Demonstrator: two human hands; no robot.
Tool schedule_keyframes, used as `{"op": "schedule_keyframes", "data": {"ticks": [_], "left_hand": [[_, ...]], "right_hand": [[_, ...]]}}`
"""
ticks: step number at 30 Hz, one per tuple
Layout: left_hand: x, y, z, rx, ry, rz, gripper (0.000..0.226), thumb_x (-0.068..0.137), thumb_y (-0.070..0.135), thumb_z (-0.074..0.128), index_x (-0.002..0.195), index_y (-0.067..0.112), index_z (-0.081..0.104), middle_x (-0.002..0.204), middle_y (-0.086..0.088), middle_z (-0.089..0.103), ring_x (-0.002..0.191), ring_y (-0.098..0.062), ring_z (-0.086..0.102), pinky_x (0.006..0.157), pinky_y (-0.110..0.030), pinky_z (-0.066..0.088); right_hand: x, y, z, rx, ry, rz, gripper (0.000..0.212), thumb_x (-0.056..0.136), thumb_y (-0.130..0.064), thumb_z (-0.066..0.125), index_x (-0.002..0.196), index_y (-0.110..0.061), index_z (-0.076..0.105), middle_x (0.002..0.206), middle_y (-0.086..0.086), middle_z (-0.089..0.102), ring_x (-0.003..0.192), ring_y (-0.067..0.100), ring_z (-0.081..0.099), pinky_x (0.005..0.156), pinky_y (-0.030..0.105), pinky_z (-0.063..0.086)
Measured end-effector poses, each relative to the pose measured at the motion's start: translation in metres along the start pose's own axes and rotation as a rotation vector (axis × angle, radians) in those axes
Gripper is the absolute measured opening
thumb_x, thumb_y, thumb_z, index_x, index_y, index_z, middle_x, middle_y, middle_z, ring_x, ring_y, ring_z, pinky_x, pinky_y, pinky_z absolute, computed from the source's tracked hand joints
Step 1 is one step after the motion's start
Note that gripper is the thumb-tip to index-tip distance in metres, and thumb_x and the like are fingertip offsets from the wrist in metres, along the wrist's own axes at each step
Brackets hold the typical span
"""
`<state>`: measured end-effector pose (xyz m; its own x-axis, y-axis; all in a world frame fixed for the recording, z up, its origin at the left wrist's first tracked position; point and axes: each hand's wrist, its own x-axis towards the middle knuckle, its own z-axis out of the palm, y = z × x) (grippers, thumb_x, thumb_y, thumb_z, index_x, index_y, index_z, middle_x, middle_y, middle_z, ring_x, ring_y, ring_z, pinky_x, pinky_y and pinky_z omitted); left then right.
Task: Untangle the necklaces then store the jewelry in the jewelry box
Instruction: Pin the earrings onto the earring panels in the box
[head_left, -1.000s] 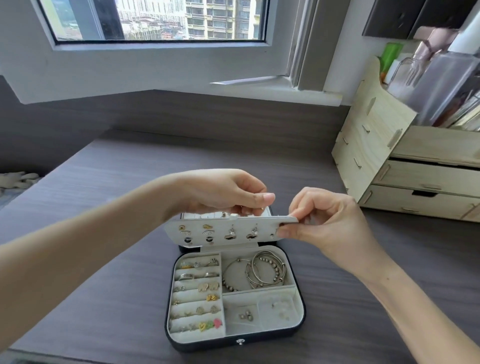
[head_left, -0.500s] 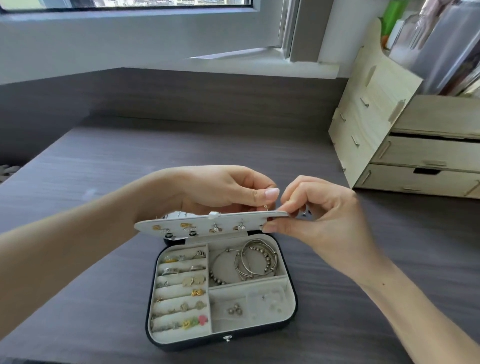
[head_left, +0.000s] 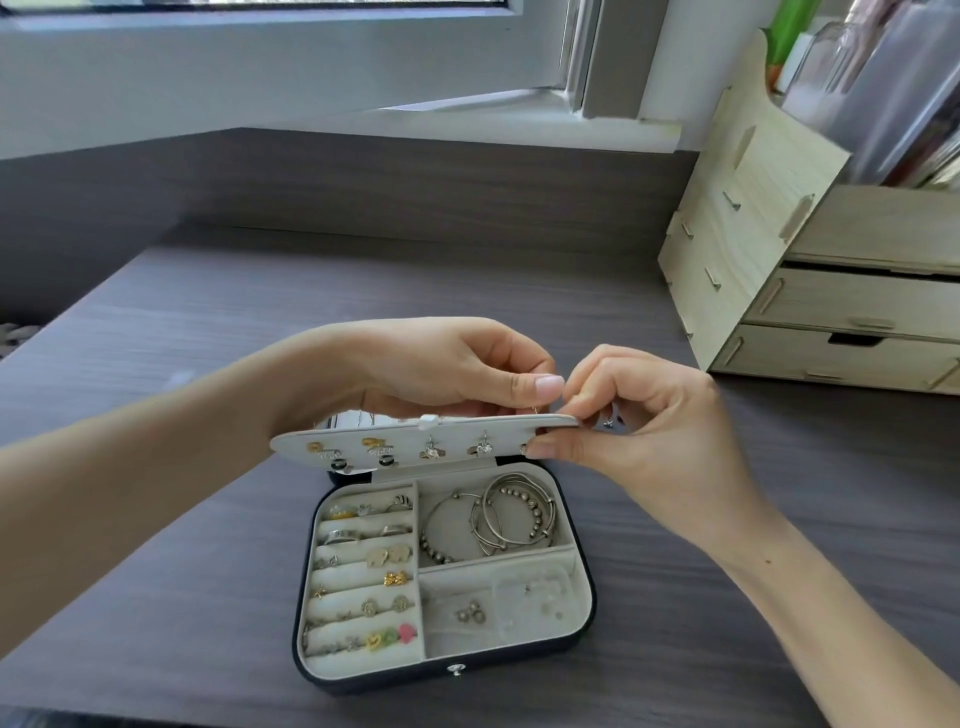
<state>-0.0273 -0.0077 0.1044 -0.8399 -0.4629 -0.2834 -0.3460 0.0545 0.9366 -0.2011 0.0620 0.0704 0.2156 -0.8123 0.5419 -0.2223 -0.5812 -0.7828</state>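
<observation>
Head view: the box (head_left: 395, 683) sits open on the desk (head_left: 156, 597), near its front edge, black outside and pale inside. Rolls on its left side hold rings (head_left: 343, 535) and studs. Of the 2 right compartments, the back one holds bangles (head_left: 498, 514) and the front one small bits. A pale flap (head_left: 405, 441) dotted with earrings is held nearly level over the box's back edge.

The left hand (head_left: 441, 369) comes over the flap, fingers curled, thumb and forefinger pinched on a tiny gold piece (head_left: 535, 410) too small to identify. The right hand (head_left: 649, 415) clamps the flap's right corner, thumb beneath, forefinger on top, other fingers curled. An organizer (head_left: 779, 260) stands back right.
</observation>
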Motion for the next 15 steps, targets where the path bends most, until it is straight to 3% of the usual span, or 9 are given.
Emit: {"op": "schedule_keyframes", "data": {"ticks": [5,9,15], "left_hand": [[-0.002,0.006,-0.001,0.216,0.068,0.032,0.037,0.087,0.037,0.055,0.078,0.001,0.057,0.070,-0.005,0.048,0.068,-0.017,0.043,0.065,-0.024,0.040],[-0.006,0.015,0.001,0.362,0.127,0.054,0.049,0.086,0.042,0.055,0.078,-0.006,0.053,0.064,-0.002,0.040,0.061,-0.012,0.035,0.056,-0.019,0.032],[-0.008,0.018,0.002,0.442,0.148,0.079,0.041,0.082,0.042,0.058,0.081,0.001,0.060,0.068,-0.016,0.045,0.063,-0.024,0.036,0.058,-0.036,0.029]], "right_hand": [[-0.001,0.001,0.000,-0.003,0.011,0.003,0.024,0.057,-0.032,0.082,0.065,-0.038,0.060,0.070,-0.011,0.060,0.062,0.015,0.052,0.058,0.026,0.041],[-0.001,0.002,0.001,0.029,0.023,0.014,0.024,0.056,-0.032,0.082,0.063,-0.038,0.060,0.069,-0.006,0.059,0.062,0.019,0.051,0.058,0.028,0.040],[-0.002,0.003,0.002,0.028,0.025,0.021,0.022,0.057,-0.031,0.082,0.063,-0.033,0.061,0.068,-0.009,0.058,0.062,0.015,0.050,0.058,0.026,0.041]]}}
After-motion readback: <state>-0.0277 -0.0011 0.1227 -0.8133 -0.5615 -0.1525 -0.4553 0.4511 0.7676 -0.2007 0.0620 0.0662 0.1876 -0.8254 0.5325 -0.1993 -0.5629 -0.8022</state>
